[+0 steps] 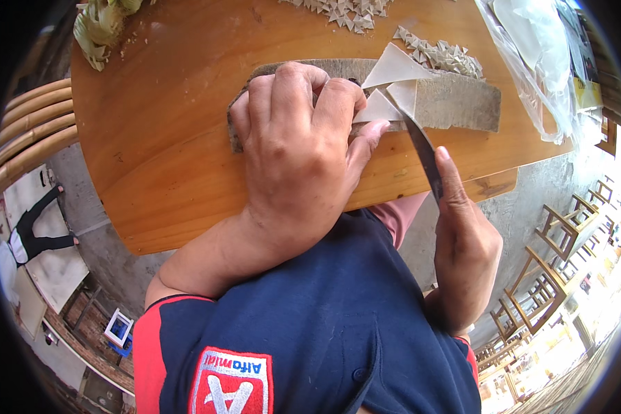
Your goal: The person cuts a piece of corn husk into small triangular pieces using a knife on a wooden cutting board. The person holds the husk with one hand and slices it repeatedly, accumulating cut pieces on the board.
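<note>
My left hand (295,134) bends over a worn wooden cutting board (460,101), fingers curled. Its thumb and index finger hold a thin, pale triangular sheet piece (378,107) against the board. In my right hand (466,243) is a knife (422,147), with the index finger laid along the back of its dark blade. The blade's tip lies between that piece and a second pale piece (404,95). A larger pale triangle (394,67) rests just beyond them. Whatever is under my left palm is hidden.
A heap of small pale triangles (445,54) lies at the board's far edge, another pile (346,13) farther back on the wooden table (171,114). Corn husks (98,31) sit at far left, a clear plastic bag (533,62) at right. A person (31,227) is off to the left.
</note>
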The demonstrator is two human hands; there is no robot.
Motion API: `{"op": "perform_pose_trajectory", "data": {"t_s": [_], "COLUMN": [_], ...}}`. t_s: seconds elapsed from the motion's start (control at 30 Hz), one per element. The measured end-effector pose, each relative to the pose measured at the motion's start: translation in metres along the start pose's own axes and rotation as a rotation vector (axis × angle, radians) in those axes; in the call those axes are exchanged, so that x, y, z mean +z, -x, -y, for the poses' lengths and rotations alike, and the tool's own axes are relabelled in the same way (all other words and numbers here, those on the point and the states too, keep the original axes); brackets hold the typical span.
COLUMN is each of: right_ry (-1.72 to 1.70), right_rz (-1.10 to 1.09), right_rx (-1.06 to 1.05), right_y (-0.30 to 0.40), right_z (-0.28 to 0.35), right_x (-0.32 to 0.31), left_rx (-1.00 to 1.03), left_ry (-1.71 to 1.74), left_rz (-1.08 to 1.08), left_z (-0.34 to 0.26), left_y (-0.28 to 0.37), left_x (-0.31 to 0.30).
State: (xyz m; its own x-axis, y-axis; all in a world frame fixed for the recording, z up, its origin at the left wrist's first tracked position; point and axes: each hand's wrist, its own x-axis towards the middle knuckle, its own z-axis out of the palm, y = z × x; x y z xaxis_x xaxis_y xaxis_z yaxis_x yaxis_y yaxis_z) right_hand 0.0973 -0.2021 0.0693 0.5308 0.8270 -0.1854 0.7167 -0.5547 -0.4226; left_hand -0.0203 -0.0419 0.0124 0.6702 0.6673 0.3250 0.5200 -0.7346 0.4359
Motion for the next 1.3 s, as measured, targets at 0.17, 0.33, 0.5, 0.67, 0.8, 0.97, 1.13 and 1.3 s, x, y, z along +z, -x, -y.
{"op": "perform_pose_trajectory", "data": {"t_s": [0.17, 0.33, 0.5, 0.67, 0.8, 0.97, 1.13, 1.3], "right_ry": [-0.013, -0.106, -0.082, -0.051, -0.011, 0.086, 0.191, 0.235], "right_rz": [0.009, -0.063, -0.101, 0.01, 0.011, -0.006, -0.027, 0.018], "right_rx": [0.067, -0.052, -0.173, -0.085, -0.091, -0.102, -0.131, -0.075], "right_y": [0.001, -0.002, -0.011, -0.013, -0.012, -0.011, -0.011, -0.003], "right_z": [0.003, 0.008, 0.01, 0.02, 0.019, 0.025, 0.032, 0.033], "right_x": [-0.003, 0.006, 0.011, 0.004, 0.005, 0.005, 0.005, 0.001], "left_rx": [0.019, 0.051, 0.103, 0.095, 0.096, 0.1, 0.099, 0.093], "left_ry": [0.029, 0.063, 0.067, 0.076, 0.079, 0.075, 0.058, 0.054], "left_rz": [0.012, 0.018, 0.021, 0.014, -0.007, -0.005, -0.013, -0.009], "left_z": [0.0, 0.003, 0.007, 0.007, 0.008, 0.009, 0.009, 0.008], "left_y": [0.002, 0.005, 0.01, 0.011, 0.013, 0.013, 0.014, 0.012], "left_x": [-0.002, -0.004, -0.005, -0.006, -0.004, -0.004, -0.001, -0.002]}}
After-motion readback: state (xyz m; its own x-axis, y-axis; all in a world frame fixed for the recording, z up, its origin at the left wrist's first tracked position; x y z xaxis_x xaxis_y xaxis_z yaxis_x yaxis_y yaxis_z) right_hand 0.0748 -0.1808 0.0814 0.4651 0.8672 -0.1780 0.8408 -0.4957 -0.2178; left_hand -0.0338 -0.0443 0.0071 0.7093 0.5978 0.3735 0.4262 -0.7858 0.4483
